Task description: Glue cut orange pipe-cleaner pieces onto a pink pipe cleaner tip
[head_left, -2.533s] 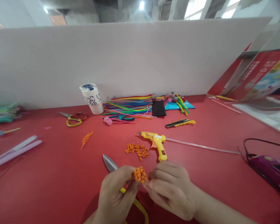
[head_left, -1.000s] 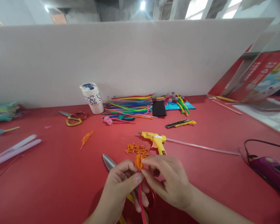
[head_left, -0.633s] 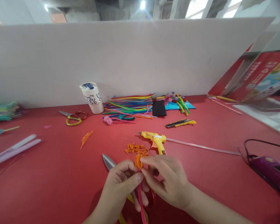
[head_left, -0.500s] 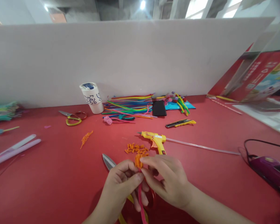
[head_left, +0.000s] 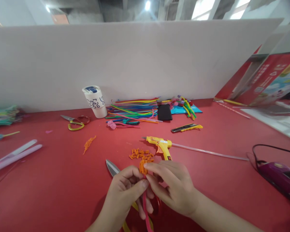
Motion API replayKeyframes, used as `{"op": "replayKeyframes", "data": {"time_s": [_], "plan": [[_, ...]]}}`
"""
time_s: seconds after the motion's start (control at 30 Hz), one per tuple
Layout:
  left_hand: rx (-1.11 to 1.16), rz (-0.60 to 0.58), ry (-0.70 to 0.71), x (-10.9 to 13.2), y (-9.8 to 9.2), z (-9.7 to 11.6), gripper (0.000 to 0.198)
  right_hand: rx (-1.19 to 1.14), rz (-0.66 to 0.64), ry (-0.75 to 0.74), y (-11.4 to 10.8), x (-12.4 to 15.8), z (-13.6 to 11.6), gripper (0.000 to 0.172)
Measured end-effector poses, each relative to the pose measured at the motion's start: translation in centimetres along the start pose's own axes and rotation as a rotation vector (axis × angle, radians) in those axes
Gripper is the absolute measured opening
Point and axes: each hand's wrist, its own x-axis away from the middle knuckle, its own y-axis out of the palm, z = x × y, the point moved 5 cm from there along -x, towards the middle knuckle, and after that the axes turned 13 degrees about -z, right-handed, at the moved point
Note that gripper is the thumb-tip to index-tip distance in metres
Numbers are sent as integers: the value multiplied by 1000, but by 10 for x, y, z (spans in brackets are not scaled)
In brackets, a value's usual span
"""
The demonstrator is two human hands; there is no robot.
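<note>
Between the thumb and fingers of my left hand (head_left: 129, 190) is a pinkish-red pipe cleaner (head_left: 145, 206), its lower end hanging toward me. At its top sits a cluster of short orange pipe cleaner pieces (head_left: 142, 167). My right hand (head_left: 174, 187) is closed in a pinch at the right side of this cluster, thumb and index finger touching it. Loose orange pieces (head_left: 137, 153) lie on the table just beyond. Large scissors (head_left: 112, 167) lie partly hidden under my left hand. The yellow glue gun (head_left: 160, 143), with a long glue stick in it, rests beyond my right hand.
On the red table (head_left: 62, 187) are a utility knife (head_left: 187, 128), smaller scissors (head_left: 74, 123), an orange twisted piece (head_left: 89, 144), a white tumbler (head_left: 95, 101), a black phone-like slab (head_left: 164, 112) and many coloured pipe cleaners (head_left: 132, 108). A purple corded device (head_left: 277, 174) stands at right.
Almost nothing differs. My right fingertips have shifted very slightly left on the orange cluster; my left hand keeps its hold on the pipe cleaner.
</note>
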Motion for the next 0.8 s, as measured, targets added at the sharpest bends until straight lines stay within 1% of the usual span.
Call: {"op": "replayKeyframes", "data": {"time_s": [0.3, 0.5, 0.8], "plan": [[15, -57, -21, -2, 0, -1, 20, -4, -3, 10, 2, 2, 0, 20], [14, -52, -9, -2, 0, -1, 17, -72, 39, 28, 1, 3, 1, 22], [17, -58, -17, -1, 0, -2, 17, -73, 21, 16, 1, 1, 1, 17]]}}
